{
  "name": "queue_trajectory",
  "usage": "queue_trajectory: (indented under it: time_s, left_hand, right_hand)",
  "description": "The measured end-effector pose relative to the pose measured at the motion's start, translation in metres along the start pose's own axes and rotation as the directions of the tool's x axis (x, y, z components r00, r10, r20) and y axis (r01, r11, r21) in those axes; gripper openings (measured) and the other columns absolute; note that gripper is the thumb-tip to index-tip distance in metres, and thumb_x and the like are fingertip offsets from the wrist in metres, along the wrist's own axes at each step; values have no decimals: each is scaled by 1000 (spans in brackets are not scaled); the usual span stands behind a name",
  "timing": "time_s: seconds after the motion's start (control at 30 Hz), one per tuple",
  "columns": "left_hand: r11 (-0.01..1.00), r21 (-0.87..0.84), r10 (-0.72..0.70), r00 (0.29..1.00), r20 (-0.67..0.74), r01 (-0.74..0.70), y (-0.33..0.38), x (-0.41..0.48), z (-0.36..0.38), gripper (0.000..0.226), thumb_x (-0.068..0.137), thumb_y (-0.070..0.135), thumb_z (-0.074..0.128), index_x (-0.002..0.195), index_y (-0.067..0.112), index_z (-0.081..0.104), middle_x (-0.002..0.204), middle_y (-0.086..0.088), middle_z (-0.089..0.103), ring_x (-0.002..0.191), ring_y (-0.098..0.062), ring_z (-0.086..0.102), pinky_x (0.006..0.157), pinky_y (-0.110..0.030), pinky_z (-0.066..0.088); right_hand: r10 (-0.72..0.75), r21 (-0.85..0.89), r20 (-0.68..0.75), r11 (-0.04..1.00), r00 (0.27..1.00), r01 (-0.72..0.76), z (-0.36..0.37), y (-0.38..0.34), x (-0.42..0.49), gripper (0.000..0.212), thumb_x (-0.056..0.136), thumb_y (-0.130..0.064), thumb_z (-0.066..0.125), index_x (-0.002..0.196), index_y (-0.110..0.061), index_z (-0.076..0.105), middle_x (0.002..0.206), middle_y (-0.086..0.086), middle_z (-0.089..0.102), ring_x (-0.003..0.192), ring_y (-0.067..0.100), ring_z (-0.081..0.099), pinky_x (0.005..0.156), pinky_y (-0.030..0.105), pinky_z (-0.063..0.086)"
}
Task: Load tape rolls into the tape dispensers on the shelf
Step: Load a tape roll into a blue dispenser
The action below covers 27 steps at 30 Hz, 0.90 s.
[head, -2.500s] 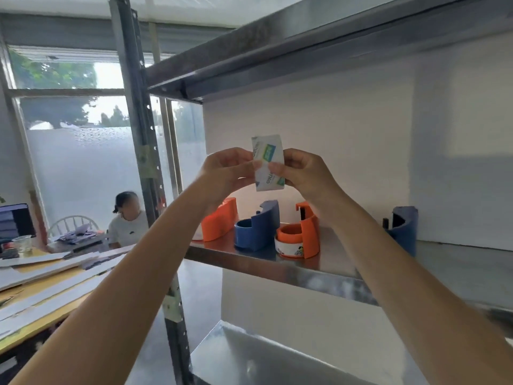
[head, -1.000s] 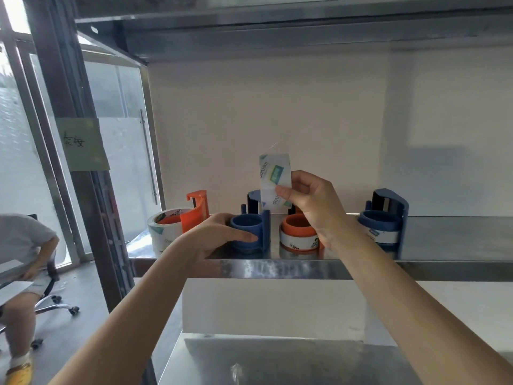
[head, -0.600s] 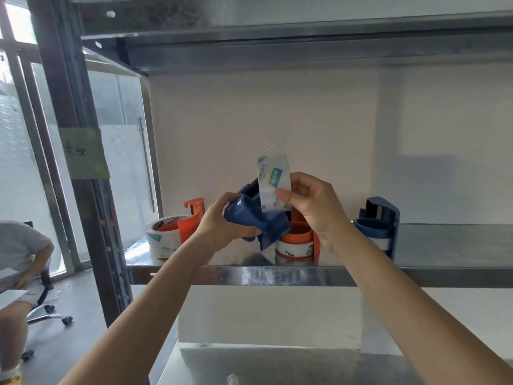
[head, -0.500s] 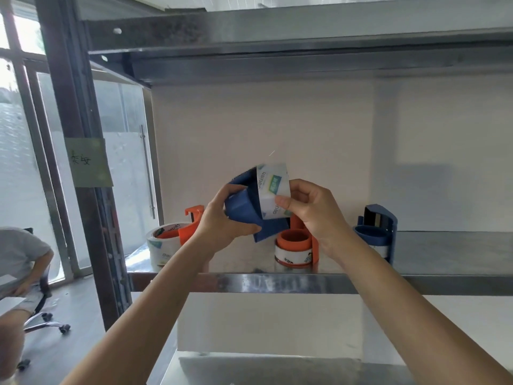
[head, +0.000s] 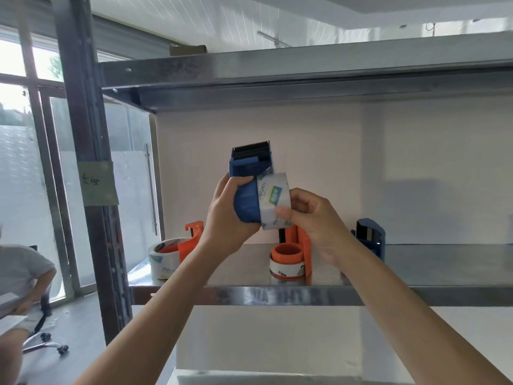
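You're gripping the blue dispenser point(head: 245, 201) in your left hand point(head: 224, 218), above the shelf point(head: 277, 295), its toothed cutter pointing up and its long axis nearly upright. Your right hand point(head: 313, 218) is pinching the tape roll point(head: 273, 200) against the dispenser's drum, bore facing sideways. The roll is looking light, stiff and slick (glossy film), so its outer rim is offering the best hold.

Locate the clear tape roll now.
Head view, centre: the right hand pinches the tape roll against the blue dispenser gripped by the left hand, above the shelf.
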<state>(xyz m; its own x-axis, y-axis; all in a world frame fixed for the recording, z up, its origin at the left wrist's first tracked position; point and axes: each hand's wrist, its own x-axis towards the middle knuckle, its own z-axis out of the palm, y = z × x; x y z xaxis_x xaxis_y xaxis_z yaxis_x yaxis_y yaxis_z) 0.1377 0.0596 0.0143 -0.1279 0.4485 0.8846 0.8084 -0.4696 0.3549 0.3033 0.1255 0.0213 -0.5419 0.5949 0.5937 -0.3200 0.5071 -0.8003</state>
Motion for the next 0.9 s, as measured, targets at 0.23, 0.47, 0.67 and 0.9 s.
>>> queue_trajectory:
  time_s: [0.23,0.47,0.67,0.9]
  left_hand:
    - [999,-45,14,1000,15,-14,15,5,14,80,63,10,84,128,22,38,134,-6,47,118,-19,52,86,-19,53]
    - [972,-230,7,975,223,45,37,1,33,107,65,-33,53,145,14,-1,128,11,32,111,8,49,76,-13,51]
    - [825,-486,-160,945,285,287,60,4,41,99,79,-25,48,147,31,3,131,12,39,102,9,58,71,-19,54]
    - [767,-473,-417,897,145,433,73,7,49,58,69,47,69,112,11,57,106,-10,66,95,-21,66,73,-31,56]
  right_hand:
    - [9,102,51,995,999,-15,-13,-7,-4,18,88,-5,61,105,-13,61,106,3,73,96,17,69,83,31,57]
    - [11,142,107,990,994,-26,-21,-10,-8,25,90,-2,59,110,-17,56,116,10,68,107,25,65,90,40,54]
    - [10,149,74,989,997,-21,-32,-15,-17,39,86,1,62,118,-15,47,112,6,71,102,19,68,80,32,56]
    - [-1,147,1,989,1000,1,-44,-18,-25,48,81,5,67,120,-13,46,112,12,70,102,24,68,80,35,58]
